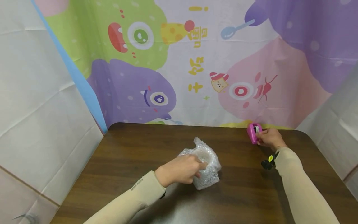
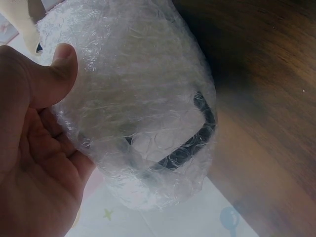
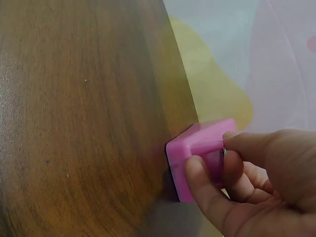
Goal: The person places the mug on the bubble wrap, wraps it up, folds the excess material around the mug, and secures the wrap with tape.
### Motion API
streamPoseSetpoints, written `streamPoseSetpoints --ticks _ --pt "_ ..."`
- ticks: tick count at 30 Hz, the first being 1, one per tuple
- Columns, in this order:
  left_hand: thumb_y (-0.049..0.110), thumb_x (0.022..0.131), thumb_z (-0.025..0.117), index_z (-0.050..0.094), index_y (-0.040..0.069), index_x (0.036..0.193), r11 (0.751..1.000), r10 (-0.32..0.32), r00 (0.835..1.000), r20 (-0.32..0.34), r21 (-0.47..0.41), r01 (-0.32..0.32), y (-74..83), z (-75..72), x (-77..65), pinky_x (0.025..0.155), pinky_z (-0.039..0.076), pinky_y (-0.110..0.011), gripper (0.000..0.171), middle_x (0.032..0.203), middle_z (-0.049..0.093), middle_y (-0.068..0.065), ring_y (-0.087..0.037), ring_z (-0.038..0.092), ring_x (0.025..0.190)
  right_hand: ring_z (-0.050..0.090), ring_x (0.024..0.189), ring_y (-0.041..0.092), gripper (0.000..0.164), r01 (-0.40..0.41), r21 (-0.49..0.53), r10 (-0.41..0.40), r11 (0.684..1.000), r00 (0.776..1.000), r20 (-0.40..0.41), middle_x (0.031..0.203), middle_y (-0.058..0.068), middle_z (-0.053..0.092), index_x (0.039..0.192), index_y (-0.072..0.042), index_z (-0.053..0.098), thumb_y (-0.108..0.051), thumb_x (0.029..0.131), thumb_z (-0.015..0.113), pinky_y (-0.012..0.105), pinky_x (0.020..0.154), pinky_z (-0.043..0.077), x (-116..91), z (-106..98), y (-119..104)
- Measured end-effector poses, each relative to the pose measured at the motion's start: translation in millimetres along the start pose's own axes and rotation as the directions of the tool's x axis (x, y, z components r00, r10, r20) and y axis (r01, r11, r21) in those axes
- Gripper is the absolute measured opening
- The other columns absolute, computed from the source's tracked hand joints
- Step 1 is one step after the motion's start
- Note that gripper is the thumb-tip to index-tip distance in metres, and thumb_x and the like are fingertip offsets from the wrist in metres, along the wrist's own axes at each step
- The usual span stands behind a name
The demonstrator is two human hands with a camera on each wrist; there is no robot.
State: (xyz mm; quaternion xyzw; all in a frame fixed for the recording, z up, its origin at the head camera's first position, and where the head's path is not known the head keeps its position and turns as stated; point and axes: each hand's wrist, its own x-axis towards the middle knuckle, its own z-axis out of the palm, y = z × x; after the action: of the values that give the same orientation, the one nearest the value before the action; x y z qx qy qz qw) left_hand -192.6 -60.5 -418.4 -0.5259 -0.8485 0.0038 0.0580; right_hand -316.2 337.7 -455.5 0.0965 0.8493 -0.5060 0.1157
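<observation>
My left hand [image 1: 180,169] grips a bundle in clear bubble wrap [image 1: 211,160] near the middle of the table. In the left wrist view the thumb presses one side of the bubble-wrapped bundle [image 2: 143,94], with the other fingers partly behind it. A pale round shape shows inside, along with a dark angular line; I cannot tell what the wrapped thing is. At the table's far right edge, my right hand [image 1: 269,138] pinches a pink tape dispenser [image 1: 251,135] between thumb and fingers. Close up, the right hand [image 3: 266,177] covers part of the dispenser [image 3: 180,150].
Both hands work over a dark brown wooden table [image 1: 134,146] with rounded far corners. Behind its far edge hangs a cloth printed with cartoon monsters [image 1: 195,105]. Pale panels [image 1: 42,93] stand at the left and right. A black strap with a yellow mark [image 1: 269,161] hangs by the right wrist.
</observation>
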Motion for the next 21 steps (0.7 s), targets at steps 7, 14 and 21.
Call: streamPoseSetpoints --ticks 7,14,21 --pt "0.015 0.084 0.082 0.064 0.018 0.098 1.0 0.003 1.0 0.003 0.007 -0.003 -0.4 -0.2 0.0 0.063 0.049 -0.022 0.023 0.074 0.064 0.009 -0.005 0.063 0.071 0.067 0.064 0.007 0.039 0.0 0.033 0.0 0.999 1.0 -0.012 0.07 -0.002 0.063 0.114 0.016 0.055 -0.022 0.109 0.048 0.028 0.07 0.063 -4 1 0" --pt "0.015 0.084 0.082 0.064 0.018 0.096 1.0 0.007 1.0 -0.009 -0.001 -0.007 0.0 -0.5 -0.7 0.062 0.05 -0.022 0.022 0.074 0.063 0.008 -0.006 0.062 0.07 0.071 0.067 0.01 0.048 -0.061 0.209 0.061 0.976 0.998 0.008 0.076 0.004 0.066 0.134 0.024 0.039 -0.018 0.111 0.038 0.033 0.075 0.063 -10 10 1" --pt "0.015 0.083 0.082 0.065 0.018 0.098 1.0 0.009 1.0 -0.01 0.01 -0.009 -0.1 -0.3 -0.5 0.063 0.05 -0.022 0.023 0.074 0.064 0.009 -0.006 0.063 0.071 0.071 0.064 0.008 0.037 -0.028 0.211 0.032 0.977 0.999 -0.017 0.072 0.001 0.065 0.117 0.016 0.048 -0.018 0.11 0.037 0.03 0.073 0.063 -8 13 2"
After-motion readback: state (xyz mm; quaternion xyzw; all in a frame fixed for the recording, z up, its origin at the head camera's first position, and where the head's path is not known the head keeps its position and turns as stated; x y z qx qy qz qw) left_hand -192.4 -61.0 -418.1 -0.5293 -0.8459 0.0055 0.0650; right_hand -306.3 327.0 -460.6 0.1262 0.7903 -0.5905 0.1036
